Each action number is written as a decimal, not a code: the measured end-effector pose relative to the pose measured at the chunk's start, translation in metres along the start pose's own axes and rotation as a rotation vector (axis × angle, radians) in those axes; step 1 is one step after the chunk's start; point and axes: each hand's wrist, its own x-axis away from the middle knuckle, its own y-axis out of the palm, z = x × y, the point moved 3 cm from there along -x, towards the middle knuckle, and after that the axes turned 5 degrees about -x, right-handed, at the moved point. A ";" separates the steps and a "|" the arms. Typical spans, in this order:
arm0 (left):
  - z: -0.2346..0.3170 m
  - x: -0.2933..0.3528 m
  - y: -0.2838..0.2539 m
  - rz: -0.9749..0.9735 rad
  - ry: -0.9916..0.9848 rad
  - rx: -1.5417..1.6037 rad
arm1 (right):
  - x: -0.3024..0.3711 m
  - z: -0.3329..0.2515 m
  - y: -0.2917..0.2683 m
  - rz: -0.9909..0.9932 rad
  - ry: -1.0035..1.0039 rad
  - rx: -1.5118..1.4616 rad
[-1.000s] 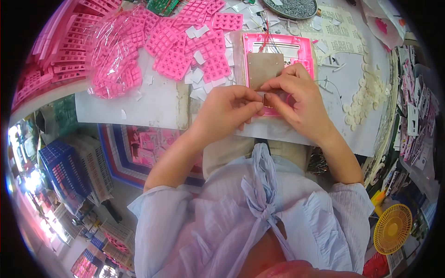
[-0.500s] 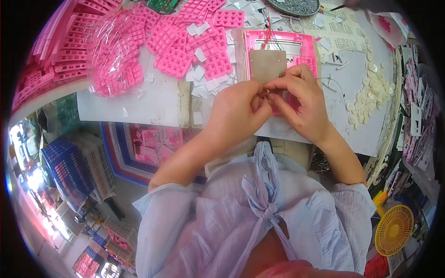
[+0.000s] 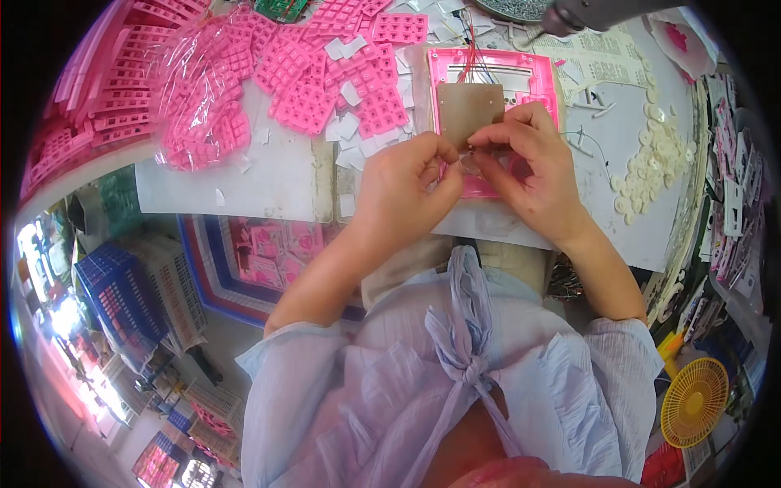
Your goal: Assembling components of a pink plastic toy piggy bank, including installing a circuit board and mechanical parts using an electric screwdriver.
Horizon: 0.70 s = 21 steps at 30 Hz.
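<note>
A pink plastic housing [image 3: 547, 71] lies in front of me at the table's near edge. Over it sits a flat brown board [image 3: 465, 107], with thin coloured wires [image 3: 469, 57] rising behind. Both hands meet at the board's near edge. My left hand [image 3: 408, 180] is closed, thumb and forefinger pinched over the housing's near left part. My right hand [image 3: 533, 167] also pinches, its fingertips at the board's lower right corner. Whatever sits between the fingertips is too small to make out.
Pink keypad pieces [image 3: 305, 89] and white paper bits [image 3: 350, 130] lie left, beside a clear bag [image 3: 199, 114]. Round cream pieces [image 3: 647, 175] are heaped right. A dish of small metal parts [image 3: 521, 8] and a dark grey cylindrical tool [image 3: 598, 12] are at the far edge.
My left hand has drawn slightly left, opening a small gap between my fingertips. The dark tool at the far right now reaches further into view.
</note>
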 end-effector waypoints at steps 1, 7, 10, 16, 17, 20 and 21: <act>-0.001 0.001 0.001 -0.007 -0.006 0.021 | 0.002 0.000 -0.001 -0.007 0.024 0.012; -0.008 0.001 0.004 -0.047 -0.092 0.241 | 0.000 -0.005 -0.003 -0.003 -0.153 0.237; -0.006 0.000 0.009 -0.076 -0.170 0.431 | 0.002 -0.017 -0.005 -0.024 -0.208 0.329; 0.016 0.006 0.012 0.067 0.059 0.162 | 0.020 -0.013 -0.005 0.001 0.306 -0.265; 0.020 0.006 0.012 0.101 0.141 0.080 | 0.022 -0.008 -0.003 0.039 0.321 -0.325; 0.013 0.007 0.014 0.056 0.033 0.093 | 0.023 -0.011 -0.005 0.047 0.299 -0.253; 0.010 0.005 0.013 0.046 0.021 0.086 | 0.022 -0.013 -0.006 0.044 0.223 -0.151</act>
